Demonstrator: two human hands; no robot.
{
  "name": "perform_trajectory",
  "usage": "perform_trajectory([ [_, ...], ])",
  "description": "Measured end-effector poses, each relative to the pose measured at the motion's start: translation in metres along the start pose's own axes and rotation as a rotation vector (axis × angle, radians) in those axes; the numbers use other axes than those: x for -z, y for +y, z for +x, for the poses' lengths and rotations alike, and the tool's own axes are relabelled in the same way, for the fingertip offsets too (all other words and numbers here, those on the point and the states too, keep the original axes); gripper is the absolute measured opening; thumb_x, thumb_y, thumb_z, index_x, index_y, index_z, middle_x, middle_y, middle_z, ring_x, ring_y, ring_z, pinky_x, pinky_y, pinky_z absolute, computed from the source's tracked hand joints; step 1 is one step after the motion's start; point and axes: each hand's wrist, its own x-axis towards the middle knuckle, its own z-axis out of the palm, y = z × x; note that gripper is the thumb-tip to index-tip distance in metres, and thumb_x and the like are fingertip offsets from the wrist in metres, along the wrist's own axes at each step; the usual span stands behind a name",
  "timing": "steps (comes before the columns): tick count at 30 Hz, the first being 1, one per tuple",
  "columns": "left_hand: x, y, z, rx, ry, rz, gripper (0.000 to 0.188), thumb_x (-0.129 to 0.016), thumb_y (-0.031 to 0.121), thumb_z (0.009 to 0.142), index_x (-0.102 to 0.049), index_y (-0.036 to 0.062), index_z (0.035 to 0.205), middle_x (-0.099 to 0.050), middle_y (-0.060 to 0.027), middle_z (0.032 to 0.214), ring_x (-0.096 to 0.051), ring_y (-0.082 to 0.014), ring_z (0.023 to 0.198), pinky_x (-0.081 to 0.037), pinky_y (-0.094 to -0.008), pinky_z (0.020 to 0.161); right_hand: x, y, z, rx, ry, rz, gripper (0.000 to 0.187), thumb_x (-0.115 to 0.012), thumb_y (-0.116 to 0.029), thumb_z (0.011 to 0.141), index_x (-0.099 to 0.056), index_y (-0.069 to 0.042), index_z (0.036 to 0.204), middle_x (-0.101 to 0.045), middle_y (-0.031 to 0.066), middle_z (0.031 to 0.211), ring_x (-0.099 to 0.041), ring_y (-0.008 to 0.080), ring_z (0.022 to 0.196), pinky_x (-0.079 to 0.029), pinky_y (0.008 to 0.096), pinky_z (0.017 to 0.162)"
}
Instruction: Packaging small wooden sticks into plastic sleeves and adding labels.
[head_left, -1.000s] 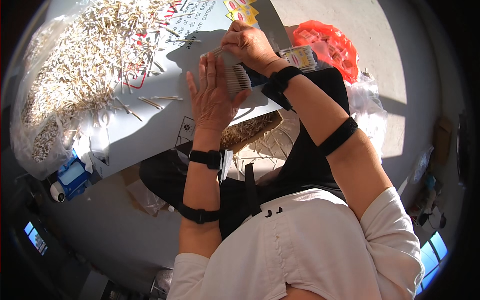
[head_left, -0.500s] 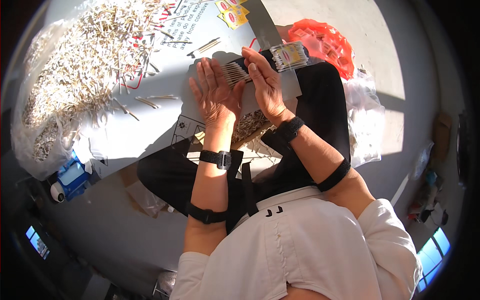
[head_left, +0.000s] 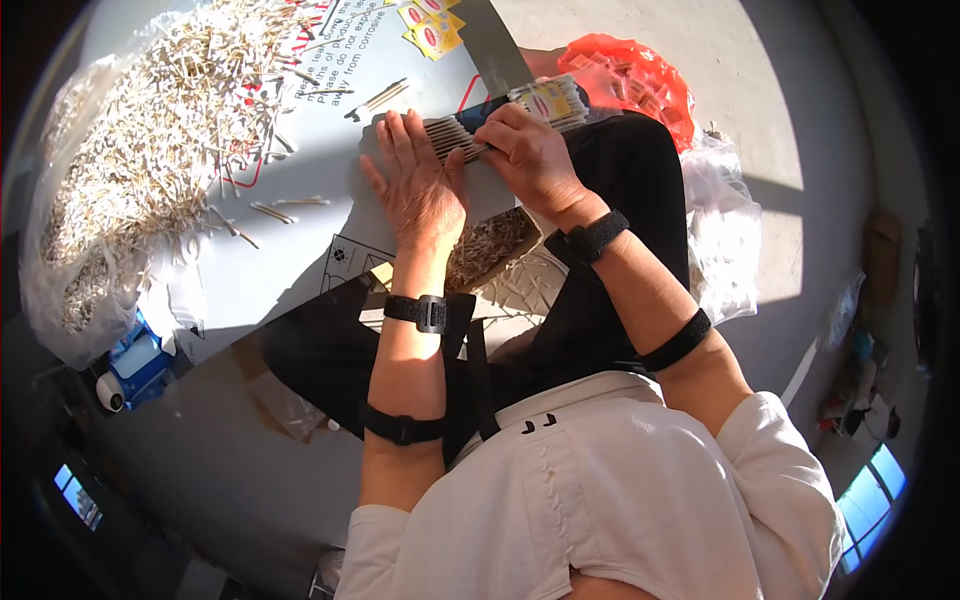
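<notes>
A neat row of cotton swabs (head_left: 450,138) lies side by side at the table's right edge. My left hand (head_left: 425,195) rests flat at the row's left end, fingers stretched and thumb against it. At the other end my right hand (head_left: 530,160) has its fingers curled and pinched together at the swab tips; what exactly lies between them is partly hidden. Just beyond the right hand, a flat clear pack of swabs with a yellow card (head_left: 555,100) sits on a dark surface near my knee. A few loose swabs (head_left: 385,97) lie past my left fingertips.
A large heap of loose swabs (head_left: 170,150) spills from a clear bag on the left. Yellow cards (head_left: 433,35) lie at the far edge. Right of my knee are a red plastic bag (head_left: 655,100) and a white one (head_left: 725,230). Below the table stands a box of swabs (head_left: 485,250).
My right hand has gone from upright and spread to curled, its fingertips now at the row's right end. The left hand stays flat beside the row. The whole view has shifted slightly.
</notes>
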Motion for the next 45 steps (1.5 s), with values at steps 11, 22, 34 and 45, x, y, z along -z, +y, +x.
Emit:
perform_trajectory([
  [11, 0.001, 0.003, 0.002, 0.023, -0.009, 0.035, 0.069, -0.044, 0.043, 0.099, -0.023, 0.0028, 0.151, -0.024, -0.0193, 0.157, -0.018, -0.0323, 0.148, -0.012, -0.0576, 0.116, -0.007, -0.007, 0.000, -0.128, 0.033, 0.000, 0.009, -0.067, -0.005, 0.078, -0.066, -0.003, 0.087, -0.060, 0.0105, 0.088, -0.062, 0.0297, 0.077, -0.051, 0.0348, 0.071],
  [22, 0.007, 0.011, 0.006, 0.102, 0.101, -0.229, 0.064, -0.045, 0.033, 0.101, -0.024, -0.0026, 0.150, -0.023, -0.0249, 0.156, -0.019, -0.0360, 0.147, -0.015, -0.0527, 0.117, -0.036, -0.004, 0.007, -0.172, 0.393, 0.737, 0.026, -0.053, -0.003, 0.096, -0.060, -0.001, 0.121, -0.058, 0.0104, 0.130, -0.053, 0.0181, 0.121, -0.042, 0.0294, 0.101],
  [34, -0.006, 0.034, 0.024, 0.264, 0.364, -1.153, 0.064, -0.035, 0.036, 0.104, -0.024, -0.0098, 0.147, -0.024, -0.0283, 0.154, -0.023, -0.0374, 0.145, -0.019, -0.0425, 0.118, -0.037, 0.002, 0.016, -0.258, 0.353, 0.961, 0.042, -0.049, -0.028, 0.103, -0.055, 0.005, 0.127, -0.054, 0.0175, 0.135, -0.048, 0.0245, 0.128, -0.035, 0.0332, 0.108],
  [45, -0.002, 0.029, 0.020, 0.148, 0.303, -0.961, 0.063, -0.048, 0.032, 0.100, -0.028, -0.0007, 0.149, -0.030, -0.0226, 0.154, -0.027, -0.0335, 0.144, -0.022, -0.0423, 0.117, 0.007, 0.001, 0.015, -0.154, 0.338, 0.678, 0.023, -0.055, -0.007, 0.096, -0.062, 0.002, 0.117, -0.060, 0.0162, 0.124, -0.056, 0.0271, 0.119, -0.045, 0.0321, 0.097],
])
